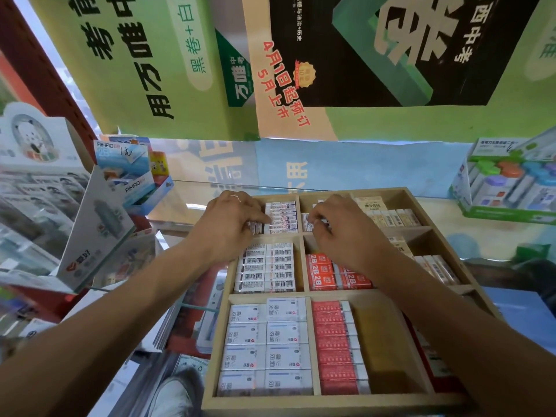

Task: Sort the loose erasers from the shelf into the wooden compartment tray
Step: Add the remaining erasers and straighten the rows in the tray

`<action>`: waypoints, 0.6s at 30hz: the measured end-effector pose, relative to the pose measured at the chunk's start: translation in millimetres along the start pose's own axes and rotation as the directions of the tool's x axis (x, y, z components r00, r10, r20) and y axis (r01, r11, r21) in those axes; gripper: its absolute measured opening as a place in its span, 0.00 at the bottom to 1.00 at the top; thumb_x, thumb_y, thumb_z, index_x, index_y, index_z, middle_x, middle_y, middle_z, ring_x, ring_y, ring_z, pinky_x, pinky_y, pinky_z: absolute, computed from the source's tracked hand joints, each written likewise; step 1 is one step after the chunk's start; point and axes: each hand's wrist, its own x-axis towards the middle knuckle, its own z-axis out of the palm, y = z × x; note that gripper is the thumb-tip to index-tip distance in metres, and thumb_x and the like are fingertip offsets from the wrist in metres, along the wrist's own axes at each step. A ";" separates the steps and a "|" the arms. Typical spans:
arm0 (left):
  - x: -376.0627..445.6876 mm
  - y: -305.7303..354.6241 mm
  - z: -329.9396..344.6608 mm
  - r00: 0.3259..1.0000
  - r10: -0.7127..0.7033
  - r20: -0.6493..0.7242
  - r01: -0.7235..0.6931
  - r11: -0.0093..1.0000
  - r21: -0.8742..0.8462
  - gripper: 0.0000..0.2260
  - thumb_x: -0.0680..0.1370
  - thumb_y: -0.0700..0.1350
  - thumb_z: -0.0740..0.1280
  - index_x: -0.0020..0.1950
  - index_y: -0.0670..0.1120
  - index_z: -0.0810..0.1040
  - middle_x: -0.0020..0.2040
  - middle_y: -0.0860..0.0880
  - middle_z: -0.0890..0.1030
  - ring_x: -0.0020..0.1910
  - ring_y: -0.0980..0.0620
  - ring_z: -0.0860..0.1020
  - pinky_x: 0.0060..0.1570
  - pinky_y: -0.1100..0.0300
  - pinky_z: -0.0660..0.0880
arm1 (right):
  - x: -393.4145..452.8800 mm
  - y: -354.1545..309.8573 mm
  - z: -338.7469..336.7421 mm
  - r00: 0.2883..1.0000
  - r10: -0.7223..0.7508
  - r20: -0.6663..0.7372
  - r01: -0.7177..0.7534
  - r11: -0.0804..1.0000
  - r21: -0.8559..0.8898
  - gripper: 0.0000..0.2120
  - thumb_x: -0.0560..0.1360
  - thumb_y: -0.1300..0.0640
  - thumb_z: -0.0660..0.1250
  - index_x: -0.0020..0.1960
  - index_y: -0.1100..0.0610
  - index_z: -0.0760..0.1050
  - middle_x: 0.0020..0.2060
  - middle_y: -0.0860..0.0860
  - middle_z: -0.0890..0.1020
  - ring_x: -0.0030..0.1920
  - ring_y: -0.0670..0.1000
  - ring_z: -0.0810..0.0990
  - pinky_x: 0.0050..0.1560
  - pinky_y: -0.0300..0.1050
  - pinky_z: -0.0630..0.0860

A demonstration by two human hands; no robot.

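head view:
tray: wooden compartment tray (310, 291), centre to lower right of frame, most compartments packed with erasers.
left hand: left hand (230, 222), fingers curled onto white erasers (281, 216) in the top-left compartment.
right hand: right hand (338, 227), fingertips pinching a small eraser (320, 221) in the top-middle compartment.
2B erasers: orange 2B erasers (322, 273), middle row, just below the right hand.

"AIHAO 2B" on blue display box (125, 159), "2B" on orange erasers (322, 272)
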 end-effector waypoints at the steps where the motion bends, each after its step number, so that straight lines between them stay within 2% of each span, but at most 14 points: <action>1: 0.3 1.2 2.2 1.000 0.010 0.013 -0.009 1.000 -0.020 0.26 0.65 0.41 0.55 0.56 0.51 0.84 0.57 0.49 0.80 0.61 0.43 0.72 0.63 0.46 0.68 | 0.3 0.0 0.3 1.000 -0.002 -0.003 0.002 1.000 -0.004 0.12 0.79 0.56 0.57 0.55 0.57 0.78 0.52 0.53 0.76 0.56 0.52 0.71 0.56 0.49 0.72; 5: 0.8 5.5 4.2 0.999 0.044 0.024 -0.043 0.998 -0.053 0.23 0.67 0.36 0.58 0.55 0.50 0.84 0.58 0.48 0.79 0.61 0.43 0.72 0.64 0.47 0.68 | 1.0 1.4 2.0 1.000 -0.007 -0.012 0.007 1.000 0.002 0.11 0.78 0.56 0.58 0.54 0.56 0.78 0.51 0.52 0.76 0.54 0.51 0.72 0.54 0.48 0.72; 7: -0.3 2.7 0.3 0.997 0.049 -0.057 -0.054 0.995 -0.084 0.21 0.66 0.34 0.60 0.49 0.50 0.86 0.55 0.49 0.81 0.58 0.45 0.74 0.62 0.49 0.70 | 0.9 2.1 2.4 1.000 -0.006 -0.011 0.006 1.000 0.011 0.11 0.78 0.56 0.58 0.53 0.55 0.78 0.51 0.52 0.76 0.54 0.51 0.72 0.54 0.49 0.72; 10: -1.3 -2.6 -1.7 0.986 0.110 -0.124 -0.118 0.991 -0.065 0.19 0.64 0.37 0.59 0.42 0.51 0.87 0.50 0.52 0.83 0.53 0.46 0.77 0.57 0.46 0.73 | 0.9 2.2 2.9 1.000 -0.010 -0.010 0.010 1.000 -0.001 0.10 0.78 0.56 0.58 0.52 0.56 0.77 0.50 0.52 0.76 0.54 0.52 0.72 0.53 0.49 0.72; 14: -2.1 -10.2 3.2 0.985 0.142 -0.093 -0.149 0.986 -0.075 0.20 0.64 0.36 0.60 0.44 0.51 0.87 0.50 0.55 0.80 0.53 0.44 0.76 0.55 0.41 0.73 | 1.3 0.1 2.8 1.000 -0.013 -0.006 0.013 1.000 -0.020 0.11 0.78 0.57 0.57 0.51 0.56 0.77 0.50 0.53 0.75 0.54 0.51 0.71 0.53 0.47 0.71; 18: -9.3 -18.1 3.1 0.970 0.208 -0.129 -0.213 0.977 -0.028 0.22 0.64 0.34 0.60 0.49 0.50 0.86 0.51 0.51 0.83 0.50 0.42 0.78 0.50 0.40 0.75 | -0.6 -1.2 1.3 1.000 -0.011 -0.005 0.011 1.000 -0.021 0.11 0.78 0.56 0.57 0.53 0.57 0.77 0.51 0.53 0.75 0.54 0.51 0.71 0.54 0.49 0.72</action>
